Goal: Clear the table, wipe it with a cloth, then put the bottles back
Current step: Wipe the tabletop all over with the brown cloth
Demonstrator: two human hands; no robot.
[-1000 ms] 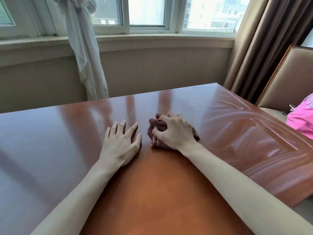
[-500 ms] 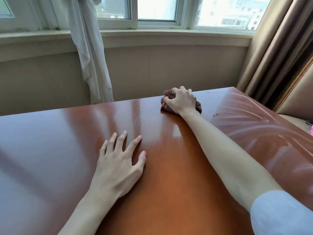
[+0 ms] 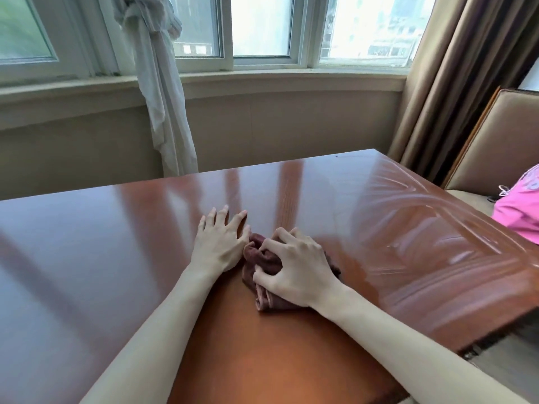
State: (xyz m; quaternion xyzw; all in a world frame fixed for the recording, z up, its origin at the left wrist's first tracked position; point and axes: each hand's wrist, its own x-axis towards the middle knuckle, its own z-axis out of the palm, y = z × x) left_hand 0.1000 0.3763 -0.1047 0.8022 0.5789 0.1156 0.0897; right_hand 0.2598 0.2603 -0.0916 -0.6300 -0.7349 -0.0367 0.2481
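Wiping is going on now: the right hand is gripping the bunched brown cloth on the table, just beside the flat, spread left hand, and no bottles are showing, so putting them back is left.

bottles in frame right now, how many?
0. The table shows only the cloth, gripped by the right hand, and the left hand flat beside it. Bottles may sit outside the view.
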